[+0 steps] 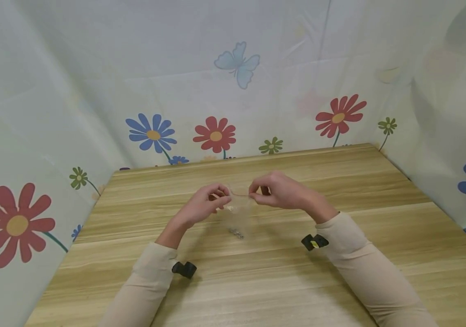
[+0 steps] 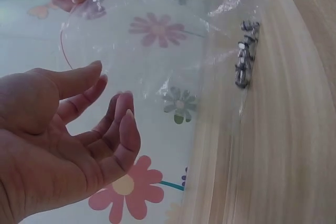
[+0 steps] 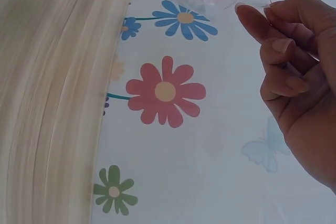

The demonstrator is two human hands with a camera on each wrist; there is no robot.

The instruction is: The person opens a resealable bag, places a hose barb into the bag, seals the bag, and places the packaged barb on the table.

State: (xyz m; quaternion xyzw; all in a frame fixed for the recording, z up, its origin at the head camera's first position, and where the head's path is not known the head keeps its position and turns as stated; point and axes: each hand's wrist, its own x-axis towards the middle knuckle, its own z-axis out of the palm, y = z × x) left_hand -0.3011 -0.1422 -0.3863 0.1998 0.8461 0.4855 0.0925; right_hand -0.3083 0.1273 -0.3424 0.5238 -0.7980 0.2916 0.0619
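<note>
A clear plastic zip bag with a thin red line along its mouth hangs between both hands over the table. Several small dark metal pieces are gathered at its bottom. With thumb and index finger, my left hand pinches one side of the bag's mouth; its other fingers are loosely bent. The opposite side is pinched by my right hand between thumb and index finger. In the right wrist view, only a crumpled part of the bag shows at the top. The metal pieces' exact kind is too small to tell.
Below the hands lies a wood-grain table. Flower-printed white cloth stands behind the table and along both its sides. A dark strap device sits at the left cuff, and a similar wrist device at the right.
</note>
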